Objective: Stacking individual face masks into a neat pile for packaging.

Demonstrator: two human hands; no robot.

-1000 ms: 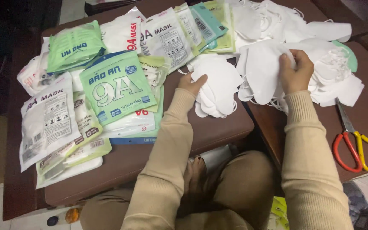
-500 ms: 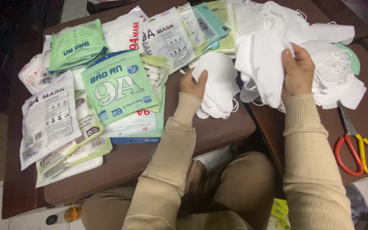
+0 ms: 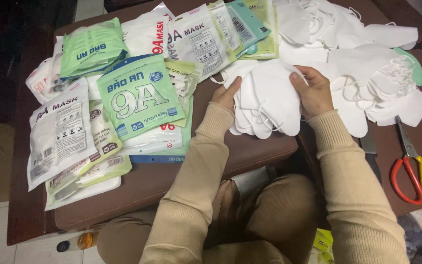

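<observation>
Lying at the nine o'clock side of the brown padded stool (image 3: 172, 181) is a spread of sealed mask packets (image 3: 64, 137), white and pale green, overlapping one another; a green packet with a large numeral and letter (image 3: 139, 98) sits on top of them, towards ten o'clock from the hands. More packets fan out along the far edge at twelve o'clock (image 3: 221, 34).

At the centre, the left hand (image 3: 227, 95) touches the left edge of a stack of white face masks (image 3: 267, 100), fingers together and bent against it, thumb on top. The stack rests on the stool's near edge, its ear loops trailing at the lower rim. The right hand (image 3: 313, 90) grips the stack's right side, fingers curled over the top mask and pressed close together.

Towards one and two o'clock a loose heap of white masks (image 3: 367, 63) covers the dark surface. At four o'clock lie scissors with red and yellow handles (image 3: 413, 168), apart from the hands.
</observation>
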